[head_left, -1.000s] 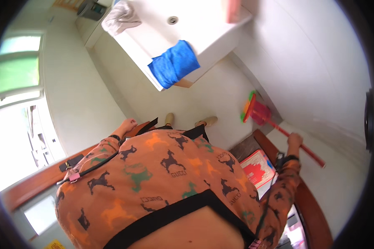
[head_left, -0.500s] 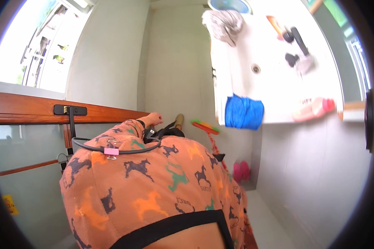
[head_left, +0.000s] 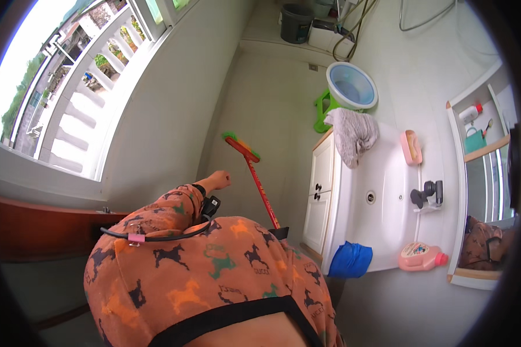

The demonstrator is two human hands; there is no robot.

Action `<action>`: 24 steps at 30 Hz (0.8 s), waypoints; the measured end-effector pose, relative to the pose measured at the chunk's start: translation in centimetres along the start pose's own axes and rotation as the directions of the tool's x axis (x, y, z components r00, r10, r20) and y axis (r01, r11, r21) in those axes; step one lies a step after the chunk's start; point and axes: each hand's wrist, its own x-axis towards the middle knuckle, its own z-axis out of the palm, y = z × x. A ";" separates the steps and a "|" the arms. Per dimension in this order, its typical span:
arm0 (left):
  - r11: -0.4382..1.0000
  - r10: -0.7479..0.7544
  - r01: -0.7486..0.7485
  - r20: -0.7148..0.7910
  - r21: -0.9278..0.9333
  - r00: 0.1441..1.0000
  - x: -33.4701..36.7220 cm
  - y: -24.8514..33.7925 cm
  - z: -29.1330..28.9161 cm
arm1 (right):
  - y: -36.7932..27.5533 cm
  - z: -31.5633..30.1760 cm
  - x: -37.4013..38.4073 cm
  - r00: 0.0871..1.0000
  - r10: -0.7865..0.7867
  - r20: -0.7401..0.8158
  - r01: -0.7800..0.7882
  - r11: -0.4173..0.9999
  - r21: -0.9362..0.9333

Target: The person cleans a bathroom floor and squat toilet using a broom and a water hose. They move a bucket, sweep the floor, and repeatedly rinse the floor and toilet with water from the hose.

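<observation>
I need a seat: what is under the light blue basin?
Beneath the light blue basin, part of a green stool shows at the lower left. The basin covers much of it, so anything else underneath is hidden.

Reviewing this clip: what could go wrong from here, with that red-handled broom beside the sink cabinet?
Possibly, the broom could swing into the white cabinet; the right hand is out of view, so its grip can't be checked. The blue cloth, draped over the sink's edge, might slip off if brushed. The pink bottle at the corner might get knocked.
</observation>
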 end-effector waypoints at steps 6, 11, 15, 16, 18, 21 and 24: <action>0.930 -0.192 0.157 -0.074 -0.332 0.979 2.2 -4.2 -2.4 | -9.9 -2.1 7.1 0.999 0.015 0.031 -0.019 0.988 0.154; 0.885 -0.275 0.229 -0.058 -0.405 0.960 4.2 -9.1 -3.3 | -18.5 -5.2 12.4 0.993 0.117 0.027 -0.120 0.942 0.315; 0.752 -0.391 0.218 -0.155 -0.621 0.907 6.0 -11.9 -5.5 | -23.5 -8.6 18.2 0.996 0.086 0.019 -0.089 0.969 0.232; 0.670 -0.462 0.264 -0.112 -0.694 0.880 6.4 -12.1 -6.2 | -24.9 -9.5 19.7 0.995 0.092 0.036 -0.098 0.970 0.223; 0.506 -0.632 0.450 0.038 -0.736 0.774 6.2 -12.8 -8.2 | -27.6 -11.6 22.1 0.995 0.089 0.038 -0.092 0.992 0.081; 0.421 -0.612 0.418 0.088 -0.805 0.786 7.5 -13.1 -11.5 | -32.1 -14.9 25.0 0.992 0.128 -0.005 -0.128 0.992 -0.003; 0.576 -0.634 0.411 -0.069 -0.706 0.770 9.8 -14.1 -13.7 | -35.7 -17.6 27.6 0.984 0.178 0.028 -0.177 0.984 -0.039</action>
